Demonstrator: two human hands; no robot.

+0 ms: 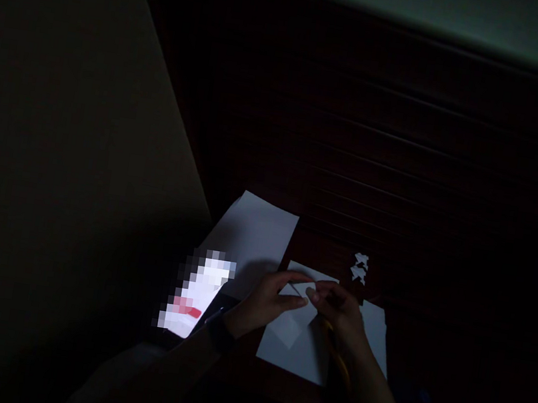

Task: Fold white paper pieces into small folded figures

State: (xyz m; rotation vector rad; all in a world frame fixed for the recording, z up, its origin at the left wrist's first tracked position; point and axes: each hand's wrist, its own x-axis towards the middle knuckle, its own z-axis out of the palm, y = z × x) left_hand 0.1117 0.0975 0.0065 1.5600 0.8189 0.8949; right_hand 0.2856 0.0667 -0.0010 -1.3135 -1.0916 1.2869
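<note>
A small white piece of paper (305, 290) is pinched between the fingers of both my hands, just above the table. My left hand (264, 300), with a dark band at its wrist, grips it from the left. On the other side, my right hand (341, 310) holds its edge between thumb and fingers. Below them lies a larger white sheet (293, 361) with a paler square patch on it. A curved yellow thing (339, 361) shows beside my right forearm; I cannot make out its kind.
A lit phone screen (198, 299), partly pixelated, glows at the left. Behind it lies a white sheet (259, 230). Small white paper shapes (360, 269) rest on the dark table (291, 390) beyond my right hand. More white paper (377, 335) lies at the right. The room is dim.
</note>
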